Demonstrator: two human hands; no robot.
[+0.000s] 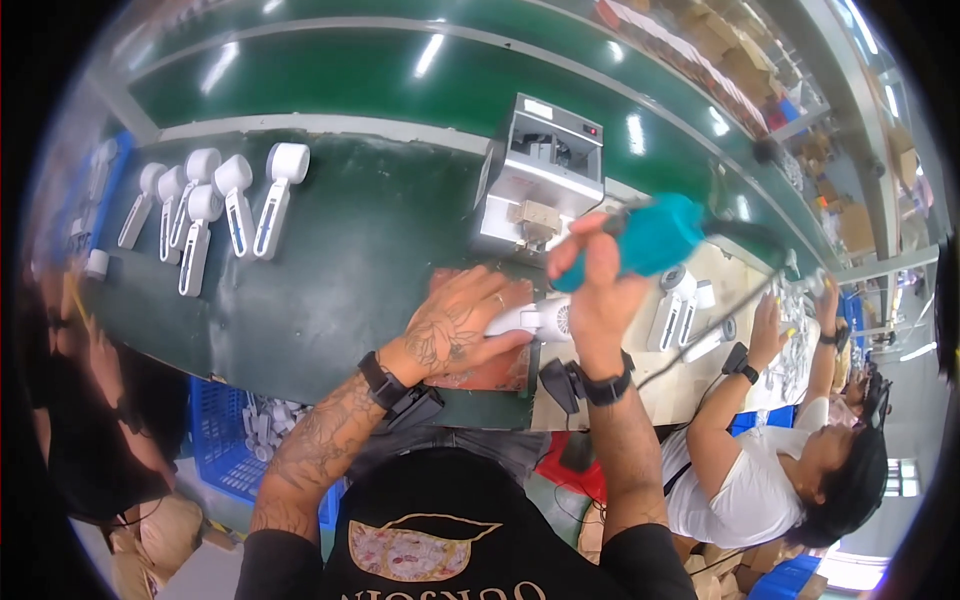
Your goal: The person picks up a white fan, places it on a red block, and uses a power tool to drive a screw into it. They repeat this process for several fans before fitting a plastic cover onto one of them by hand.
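Observation:
My left hand [452, 325] rests on a reddish flat pad [480, 378], its fingers closed round a white handheld fan [508, 319]. The fan lies on its side, with its round vented head [556, 320] toward the right. Just over that head, my right hand [603, 285] grips a teal electric screwdriver [655, 240], blurred by motion. The tool's working tip is hidden by my right hand, so I cannot tell whether it touches the fan.
A grey screw feeder [545, 175] stands beyond my hands. Several white fans [195, 235] lie at left; more fans [675, 310] rest on cardboard [560, 405] at right. A dark cable [705, 335] crosses there. A blue crate [215, 440] sits below; co-workers flank me.

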